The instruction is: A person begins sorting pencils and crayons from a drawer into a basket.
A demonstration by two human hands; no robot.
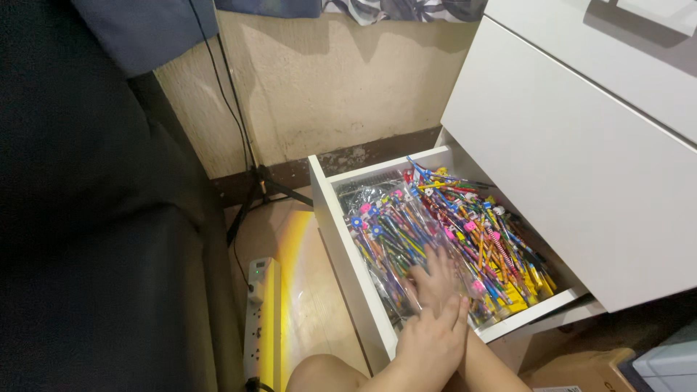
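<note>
pressing hands (434,313) on bagged pencils (406,232)

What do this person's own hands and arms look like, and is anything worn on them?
Both forearms are bare: no sleeves, gloves or watch in view. The left hand and right hand show no rings or bracelets that I can make out. The right hand is slightly blurred.

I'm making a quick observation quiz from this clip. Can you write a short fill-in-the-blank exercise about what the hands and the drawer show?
1. Both hands reach into an open white ____.
2. The drawer is packed with colourful ____.
3. The left hand lies partly over the ____ hand.
4. On the floor beside the drawer lies a white power ____.

Missing words: drawer; pencils; right; strip
</note>
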